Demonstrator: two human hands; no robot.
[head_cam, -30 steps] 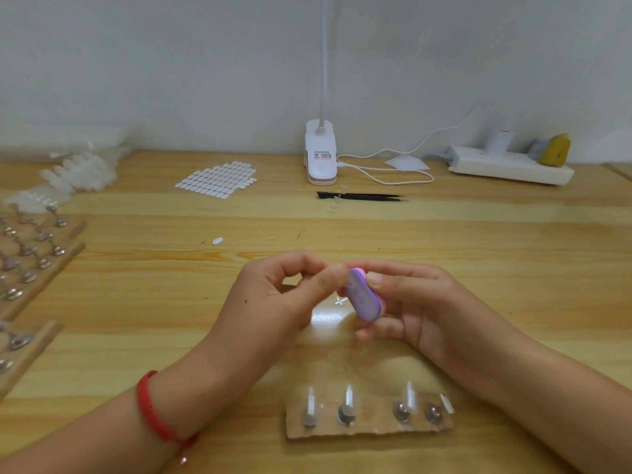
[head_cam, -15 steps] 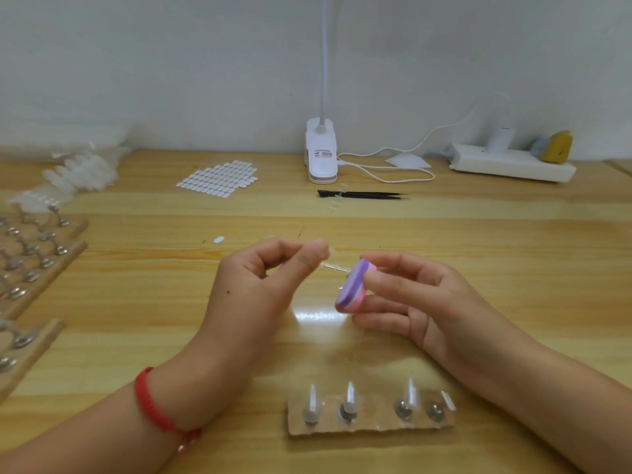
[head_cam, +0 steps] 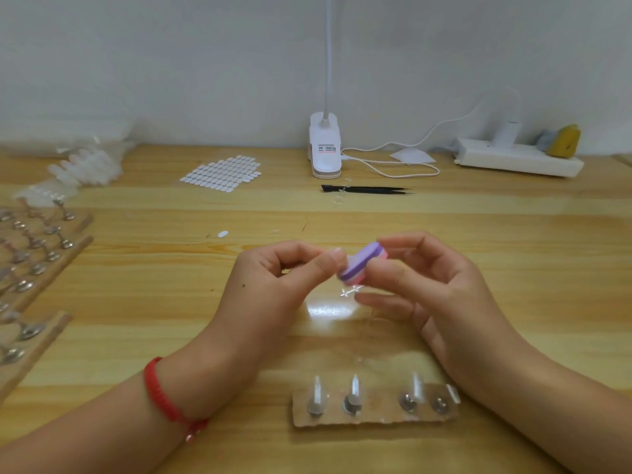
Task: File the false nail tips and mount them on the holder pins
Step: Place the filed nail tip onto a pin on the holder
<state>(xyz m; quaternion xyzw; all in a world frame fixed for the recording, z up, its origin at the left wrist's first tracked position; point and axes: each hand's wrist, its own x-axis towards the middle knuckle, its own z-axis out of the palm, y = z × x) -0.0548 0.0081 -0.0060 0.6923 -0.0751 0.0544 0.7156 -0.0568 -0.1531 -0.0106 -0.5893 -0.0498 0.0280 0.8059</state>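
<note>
From the head view, looking down over the person's shoulder, both hands are meeting over the wooden table [head_cam: 513, 254], just above the middle of the picture. The left hand [head_cam: 273, 282] is pinching with thumb and forefinger curled together. A pale sliver at the fingertips looks like the false nail tip [head_cam: 338, 251], but it is clear and mostly hidden, so I cannot tell which way it is lying. The right hand [head_cam: 431, 285] is gripping the purple and pink file block [head_cam: 364, 263] between thumb and forefinger, with the other fingers loosely spread beneath it.

The file is sitting at 3 o'clock of the left fingertips and touching them. Its long axis is running from about 2 o'clock down to 8 o'clock, and its lower end is crossing the pinch. That contact is what the filing stroke depends on.

The holder strip [head_cam: 372, 417] is lying at 6 o'clock of the hands, near the table's front edge and between the two forearms. Its pins [head_cam: 354, 401] are standing in a row from 9 to 3 o'clock, with clear mounted tips [head_cam: 317, 386] rising from them. Whether any pin is bare I cannot tell. I judge the left hand to be the likelier one to carry the tip down, since it is the one holding it.

More holder boards [head_cam: 37, 265] are lying out at 9 o'clock, black tweezers [head_cam: 366, 190] at 12 o'clock, and a sheet of adhesive tabs [head_cam: 222, 172] at 11 o'clock.
</note>
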